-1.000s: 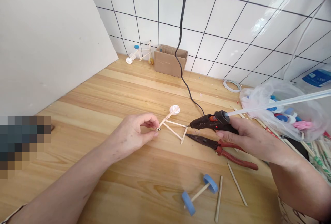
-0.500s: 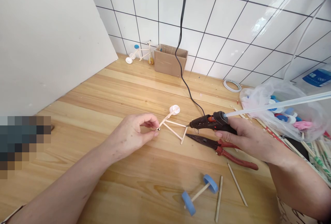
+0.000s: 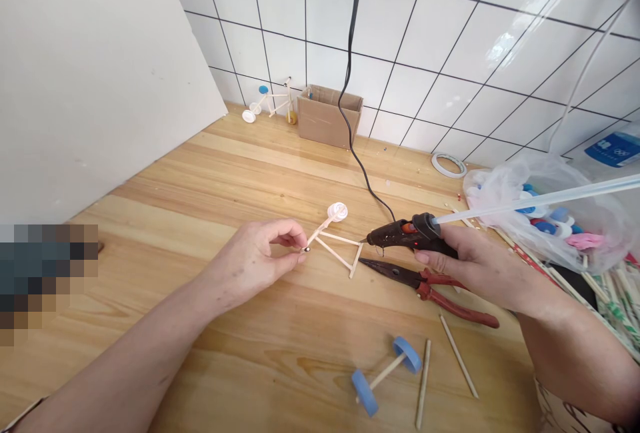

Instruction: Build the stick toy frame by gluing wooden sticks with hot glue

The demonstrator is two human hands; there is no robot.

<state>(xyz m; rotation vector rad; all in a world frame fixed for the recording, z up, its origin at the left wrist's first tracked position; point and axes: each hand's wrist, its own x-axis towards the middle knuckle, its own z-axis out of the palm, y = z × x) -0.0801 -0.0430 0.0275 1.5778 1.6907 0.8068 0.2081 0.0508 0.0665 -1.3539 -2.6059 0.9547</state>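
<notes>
My left hand [image 3: 255,253] pinches the near end of a small stick frame [image 3: 335,243] made of pale wooden sticks, with a white bottle-cap wheel [image 3: 337,212] at its far end. The frame's other end rests on the table. My right hand [image 3: 480,266] grips a dark hot glue gun [image 3: 407,233] loaded with a long translucent glue stick [image 3: 540,201]. The gun's nozzle sits right by the frame's right corner. Red-handled needle-nose pliers [image 3: 425,283] lie just below the gun.
A finished stick bicycle model [image 3: 270,103] and a cardboard box [image 3: 325,116] stand against the tiled wall. A black cable [image 3: 350,86] runs down to the gun. A blue-wheeled axle [image 3: 385,373], loose sticks [image 3: 457,356], a tape roll [image 3: 449,165] and a plastic bag of parts [image 3: 540,213] lie around.
The glue gun has levelled slightly in my right hand, with its nozzle staying by the frame. My left hand and the frame have hardly moved.
</notes>
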